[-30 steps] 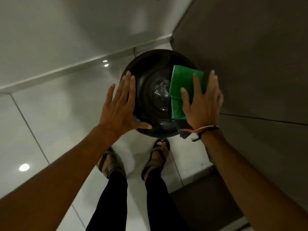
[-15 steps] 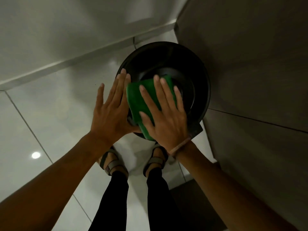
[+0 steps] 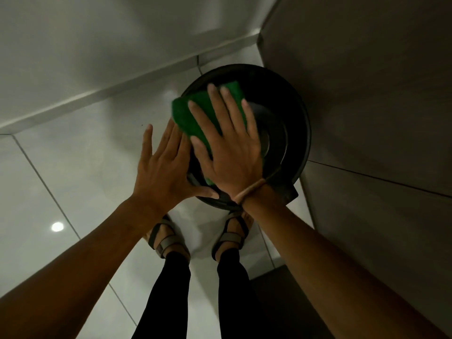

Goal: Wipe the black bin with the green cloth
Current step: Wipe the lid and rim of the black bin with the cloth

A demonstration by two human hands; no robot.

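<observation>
The round black bin (image 3: 291, 113) stands on the floor in a corner, seen from straight above. A green cloth (image 3: 193, 111) lies flat on the left part of its lid. My right hand (image 3: 230, 148) presses on the cloth with fingers spread, covering most of it. My left hand (image 3: 161, 172) rests flat against the bin's left rim, fingers apart and thumb reaching along the near edge; it holds nothing. A band circles my right wrist.
A dark wall panel (image 3: 367, 94) stands tight against the bin's right side. A pale wall with a skirting strip (image 3: 97, 96) runs behind it. Glossy white floor tiles (image 3: 73, 179) spread to the left. My sandalled feet (image 3: 171, 238) stand just below the bin.
My right hand slid the cloth from the lid's right side across to the left, then a little farther away along the left part. My left hand stayed on the left rim.
</observation>
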